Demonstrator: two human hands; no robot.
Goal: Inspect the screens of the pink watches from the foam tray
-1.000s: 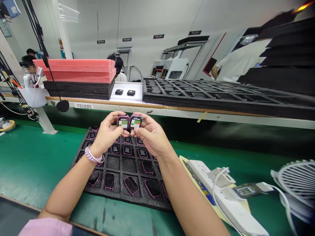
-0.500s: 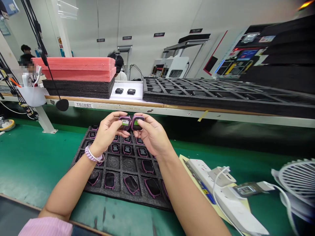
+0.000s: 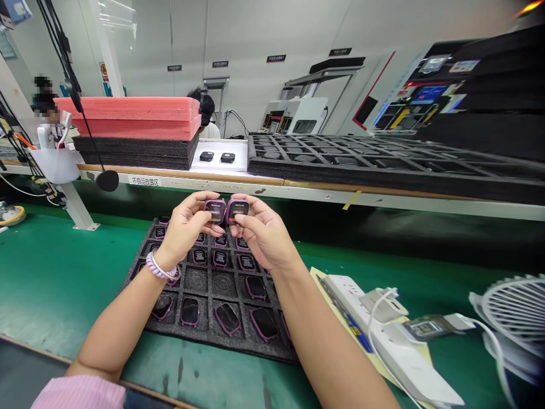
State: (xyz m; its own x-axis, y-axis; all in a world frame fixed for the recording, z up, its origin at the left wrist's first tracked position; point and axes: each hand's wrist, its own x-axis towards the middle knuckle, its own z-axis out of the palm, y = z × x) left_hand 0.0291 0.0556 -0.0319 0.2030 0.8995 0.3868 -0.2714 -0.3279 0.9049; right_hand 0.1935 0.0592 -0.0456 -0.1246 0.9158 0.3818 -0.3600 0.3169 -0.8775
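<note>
Left hand (image 3: 184,230) pinches 1 purple-cased smartwatch (image 3: 215,211) firmly between thumb and fingers, right hand (image 3: 264,236) closes the same way on a 2nd smartwatch (image 3: 237,210), the 2 long axes near upright and just beside each other at frame centre, above the black foam tray (image 3: 204,342).

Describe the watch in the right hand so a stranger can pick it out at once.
On the green workbench, a black foam tray holds rows of watches. Above it, two pink-framed watches are held side by side: this watch is in the right hand, not the hand with the bracelet.
</note>
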